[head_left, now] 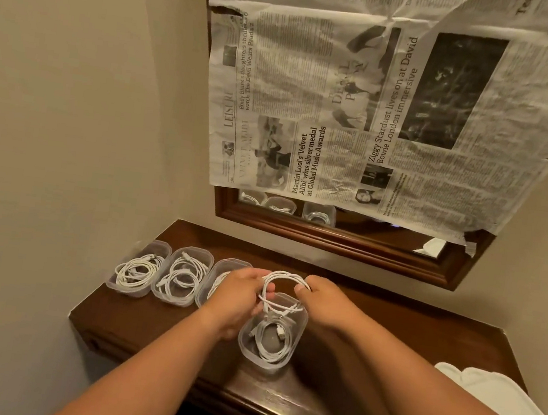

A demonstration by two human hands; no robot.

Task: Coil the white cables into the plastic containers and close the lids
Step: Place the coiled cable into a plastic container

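Note:
A white cable [282, 282] is looped between my two hands just above an open clear plastic container [268, 361]. My left hand [241, 293] pinches the loop's left side and my right hand [320, 299] grips its right side. More coiled white cable lies inside that container [272, 340]. Three other open containers stand in a row to the left: the far-left one [138, 268] and the second one [182, 275] each hold coiled cables, and the third [219, 274] is partly hidden behind my left hand.
All containers sit on a dark wooden table [372, 323] in a wall corner. White lids [497, 400] are stacked at the right edge. A wood-framed mirror [331, 238] covered by newspaper [382, 100] hangs behind.

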